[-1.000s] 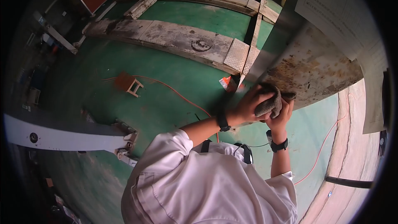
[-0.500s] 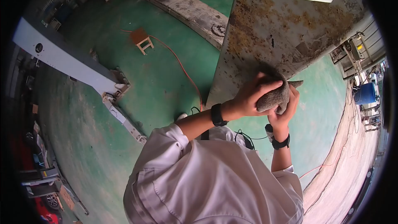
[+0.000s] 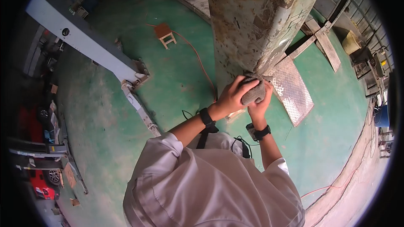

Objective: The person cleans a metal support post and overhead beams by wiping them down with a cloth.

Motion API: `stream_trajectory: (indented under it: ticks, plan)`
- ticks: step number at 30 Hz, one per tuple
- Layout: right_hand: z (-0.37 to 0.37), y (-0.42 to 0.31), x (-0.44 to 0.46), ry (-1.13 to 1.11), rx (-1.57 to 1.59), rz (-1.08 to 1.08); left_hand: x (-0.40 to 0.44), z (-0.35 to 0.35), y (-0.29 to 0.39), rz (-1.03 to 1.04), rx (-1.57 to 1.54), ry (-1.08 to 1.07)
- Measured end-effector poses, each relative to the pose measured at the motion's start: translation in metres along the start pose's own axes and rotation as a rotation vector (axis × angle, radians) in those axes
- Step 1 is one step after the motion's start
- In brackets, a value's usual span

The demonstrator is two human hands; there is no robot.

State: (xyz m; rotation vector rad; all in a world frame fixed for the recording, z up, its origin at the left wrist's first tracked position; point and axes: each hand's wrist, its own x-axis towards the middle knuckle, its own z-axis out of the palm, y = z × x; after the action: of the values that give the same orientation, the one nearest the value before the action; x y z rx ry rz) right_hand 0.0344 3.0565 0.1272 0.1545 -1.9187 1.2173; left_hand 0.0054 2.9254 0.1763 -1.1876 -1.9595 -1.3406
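A bunched grey-brown knitted cloth or glove is held between my two hands, at the near edge of a rusty, paint-worn metal column. My left hand is wrapped round its left side, fingers curled over the top. On the right side, the fingers of my right hand close on the same bundle. Both wrists carry black bands. Whether the bundle touches the column is unclear.
A small wooden stool stands on the green floor near an orange hose. At left is a grey lift post with a low arm. A patterned metal plate lies right of the column. A yellowish bucket stands farther right.
The view has swung round, so the column now stands more upright in front of me and the patterned plate shows on its right. Both hands still hold the bundle.
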Motion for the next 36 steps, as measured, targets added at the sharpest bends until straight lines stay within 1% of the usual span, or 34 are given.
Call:
stream_trajectory:
  ticks: [1,4,5,8,9,13,15,18,19,22,24,26,27,28,30,31,34,35,36]
  plan:
    - [0.000,0.001,-0.005,-0.010,0.016,0.080,-0.002,-0.002,0.001,-0.030,0.006,-0.036]
    - [0.002,-0.004,0.001,0.024,0.234,0.229,0.009,-0.004,0.013,-0.031,0.060,-0.053]
    - [0.001,-0.007,0.008,0.044,0.260,0.223,0.016,-0.002,0.017,-0.001,0.051,-0.020]
    - [0.001,-0.009,0.041,0.198,0.196,0.169,0.053,0.004,0.040,0.114,0.112,0.050]
    - [0.001,-0.009,0.051,0.234,0.170,0.144,0.064,0.005,0.047,0.160,0.154,0.035]
    - [-0.008,-0.004,0.081,0.318,0.055,0.026,0.096,0.021,0.047,0.128,0.142,-0.007]
    - [-0.010,0.005,0.079,0.310,-0.010,-0.018,0.095,0.027,0.046,0.099,0.162,-0.057]
    - [-0.005,0.019,0.061,0.247,-0.084,-0.055,0.072,0.037,0.031,0.058,0.191,-0.135]
    - [-0.001,0.024,0.051,0.205,-0.098,-0.062,0.064,0.036,0.026,0.063,0.257,-0.178]
    - [0.003,0.033,0.035,0.071,-0.134,-0.105,0.046,0.029,0.032,-0.012,0.217,-0.252]
    - [-0.003,0.036,0.041,0.000,-0.139,-0.167,0.041,0.025,0.032,0.015,0.191,-0.191]
    - [-0.012,0.025,0.064,0.004,-0.054,-0.246,0.044,0.021,0.036,0.046,0.140,-0.104]
    - [-0.014,0.011,0.077,0.061,0.044,-0.256,0.047,0.022,0.040,0.044,0.199,-0.083]
    - [-0.022,0.014,0.089,-0.030,0.060,-0.311,0.053,0.025,0.044,0.044,0.217,-0.023]
    - [-0.033,0.025,0.111,-0.074,0.116,-0.374,0.065,0.037,0.049,0.043,0.259,0.096]
    - [-0.036,0.020,0.127,-0.042,0.168,-0.434,0.071,0.045,0.046,0.082,0.317,0.176]
    - [-0.055,0.028,0.155,-0.173,0.097,-0.510,0.075,0.070,0.028,0.132,0.425,0.332]
    - [-0.056,0.031,0.160,-0.207,0.095,-0.545,0.074,0.079,0.025,0.106,0.501,0.377]
    - [-0.059,0.035,0.160,-0.231,0.122,-0.523,0.072,0.087,0.024,0.082,0.512,0.379]
